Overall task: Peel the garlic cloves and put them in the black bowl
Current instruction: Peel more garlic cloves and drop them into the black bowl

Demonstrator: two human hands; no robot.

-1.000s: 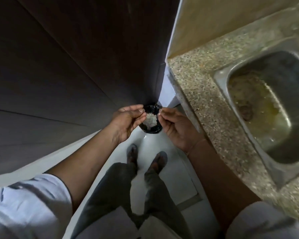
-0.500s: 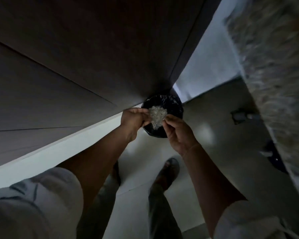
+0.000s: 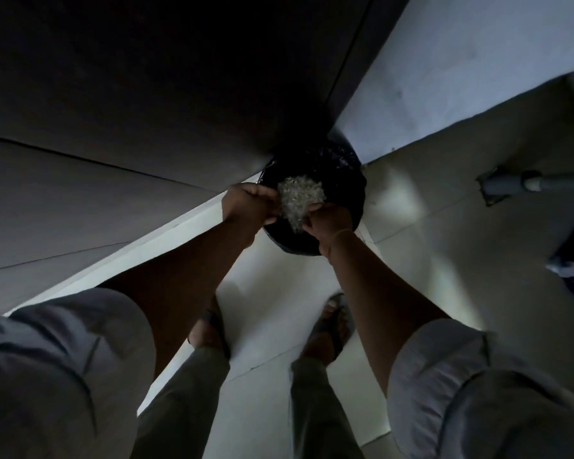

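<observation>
Entry, nearest first.

- Left sleeve (image 3: 63, 359) and right sleeve (image 3: 478, 385): pale cloth, ending above the elbows, at the bottom corners.
- Trousers (image 3: 186, 402): grey, two legs between the sleeves.
- Left sandal (image 3: 212, 329) and right sandal (image 3: 335, 326): on the feet, standing on the floor.
- Floor (image 3: 444, 226): pale tiles with bright patches of light.
- Left grip (image 3: 249, 207): fingers curled, clenched onto the left edge of the clump.
- Right grip (image 3: 328, 220): fingers curled, pinching the clump's lower right side; a thin band (image 3: 340, 233) circles the wrist.
- Pale flaky clump (image 3: 299, 198): the task's thing, papery and whitish, held between both grips directly over the bin's mouth. Single cloves cannot be told apart in it.
- Black bin (image 3: 342, 180): round, lined with glossy black plastic, on the floor in the corner where the dark panel meets the white wall.
- Dark panel (image 3: 146, 94): wide, brown-grey, with thin seam lines, left of the corner.
- White wall (image 3: 461, 61): right of the corner.
- Grey pipe (image 3: 527, 185): lying low at the far right, at the foot of the wall.
</observation>
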